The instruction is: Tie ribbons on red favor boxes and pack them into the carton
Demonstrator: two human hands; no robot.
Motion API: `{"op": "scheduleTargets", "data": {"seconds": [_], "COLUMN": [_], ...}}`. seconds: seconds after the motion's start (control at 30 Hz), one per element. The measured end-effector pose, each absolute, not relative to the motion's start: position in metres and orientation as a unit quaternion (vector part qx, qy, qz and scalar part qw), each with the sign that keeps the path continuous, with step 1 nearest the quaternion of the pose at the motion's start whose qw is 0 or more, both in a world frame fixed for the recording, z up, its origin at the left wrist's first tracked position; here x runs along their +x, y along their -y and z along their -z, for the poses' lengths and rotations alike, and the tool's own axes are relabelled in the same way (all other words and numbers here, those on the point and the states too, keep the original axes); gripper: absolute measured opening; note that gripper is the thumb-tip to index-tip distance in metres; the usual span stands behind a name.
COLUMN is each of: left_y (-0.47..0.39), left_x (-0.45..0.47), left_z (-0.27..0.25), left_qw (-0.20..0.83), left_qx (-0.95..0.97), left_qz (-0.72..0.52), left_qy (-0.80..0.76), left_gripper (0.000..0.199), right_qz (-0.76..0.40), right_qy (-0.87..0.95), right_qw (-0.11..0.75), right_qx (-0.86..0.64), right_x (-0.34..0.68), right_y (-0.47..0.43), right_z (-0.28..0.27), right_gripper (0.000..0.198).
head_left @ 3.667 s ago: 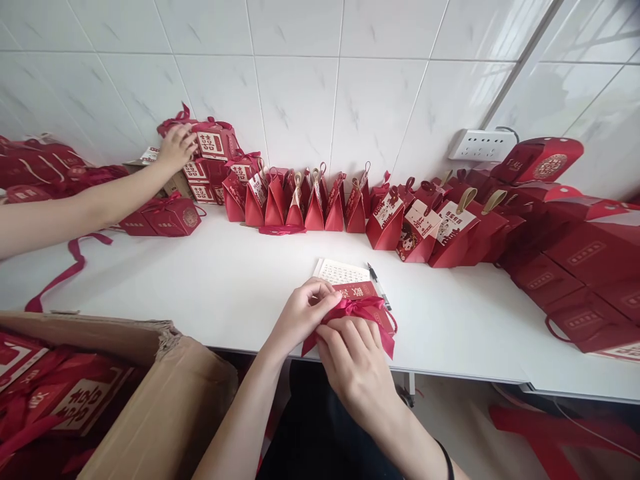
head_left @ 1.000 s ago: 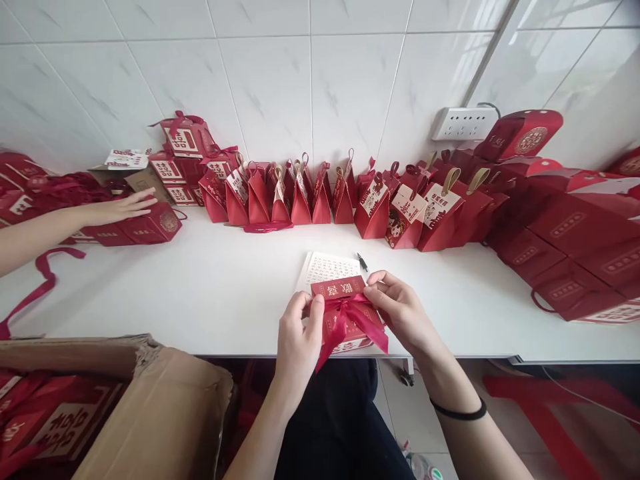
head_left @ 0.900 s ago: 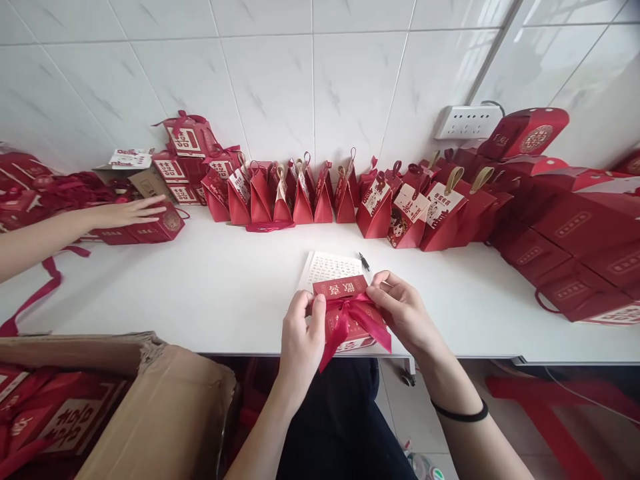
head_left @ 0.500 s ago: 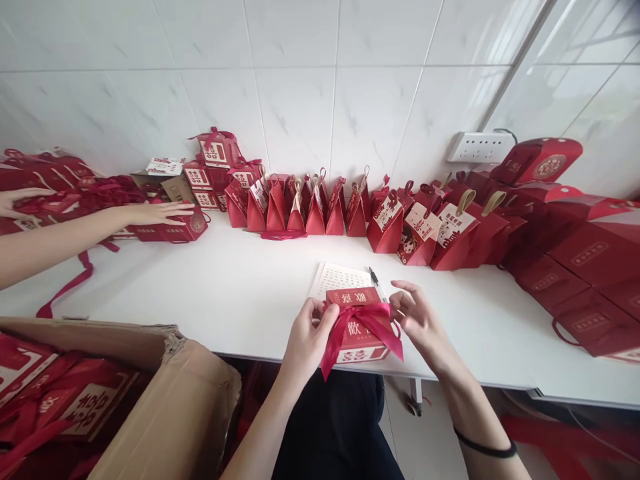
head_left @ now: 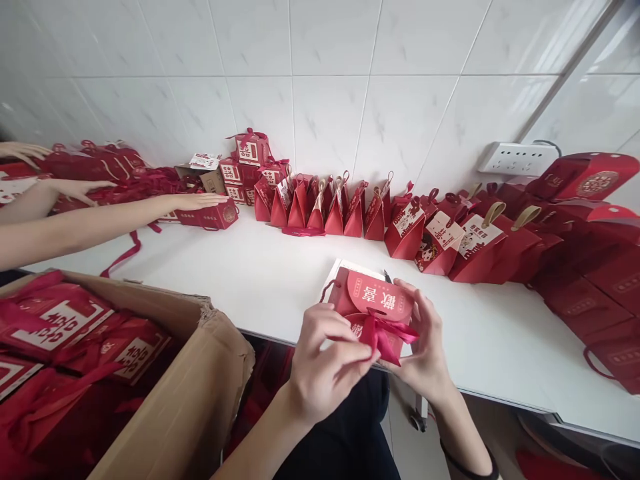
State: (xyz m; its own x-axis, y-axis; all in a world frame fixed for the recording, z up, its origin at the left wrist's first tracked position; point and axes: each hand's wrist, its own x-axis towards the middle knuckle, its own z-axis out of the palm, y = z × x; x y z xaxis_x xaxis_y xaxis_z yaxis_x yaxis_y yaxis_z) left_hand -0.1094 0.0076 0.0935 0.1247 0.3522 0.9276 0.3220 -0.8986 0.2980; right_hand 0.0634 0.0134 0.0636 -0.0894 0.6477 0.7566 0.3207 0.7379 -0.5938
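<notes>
Close to the table's front edge, a red gift box (head_left: pixel 383 297) with pale lettering is tilted up in front of me. A magenta ribbon (head_left: pixel 387 337) is tied in a bow on its near side. My right hand (head_left: pixel 425 340) wraps round the box's right side, gripping it. With thumb and fingers pinched together, my left hand (head_left: pixel 323 350) holds the ribbon at the left of the bow. Behind the box, a sheet of paper (head_left: pixel 337 268) and a pen (head_left: pixel 387 275) lie partly hidden.
An open cardboard carton (head_left: pixel 200 360) of ribboned red boxes stands at the left. Red gift bags (head_left: pixel 333 213) line the wall. Stacked red boxes (head_left: pixel 580 293) fill the right, near a power strip (head_left: pixel 520 159). Other people's hands (head_left: pixel 195 202) reach over boxes at the far left.
The gift box has been turned and tilted up. My right hand has closed on its side, while my left hand has moved onto the bow. The view has swung left.
</notes>
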Motion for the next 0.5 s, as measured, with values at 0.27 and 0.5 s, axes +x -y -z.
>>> {"op": "scheduleTargets", "data": {"seconds": [0.27,0.5], "left_y": [-0.034,-0.115], "left_x": [-0.152,-0.158], "left_z": [-0.145,-0.185], "left_qw": [0.292,0.598], "left_qx": [0.794,0.535], "left_qz": [-0.438,-0.468], "left_qy": [-0.303,-0.371], "left_gripper": [0.099,0.049], "right_qz": [-0.25,-0.369], "right_qy": [0.671,0.625], "right_qw": [0.594,0.595], "right_qx": [-0.368,-0.347], "right_x": [0.056,0.041], "right_y": [-0.024,-0.067], "right_z": [-0.094,-0.103], "right_gripper": [0.096,0.066]}}
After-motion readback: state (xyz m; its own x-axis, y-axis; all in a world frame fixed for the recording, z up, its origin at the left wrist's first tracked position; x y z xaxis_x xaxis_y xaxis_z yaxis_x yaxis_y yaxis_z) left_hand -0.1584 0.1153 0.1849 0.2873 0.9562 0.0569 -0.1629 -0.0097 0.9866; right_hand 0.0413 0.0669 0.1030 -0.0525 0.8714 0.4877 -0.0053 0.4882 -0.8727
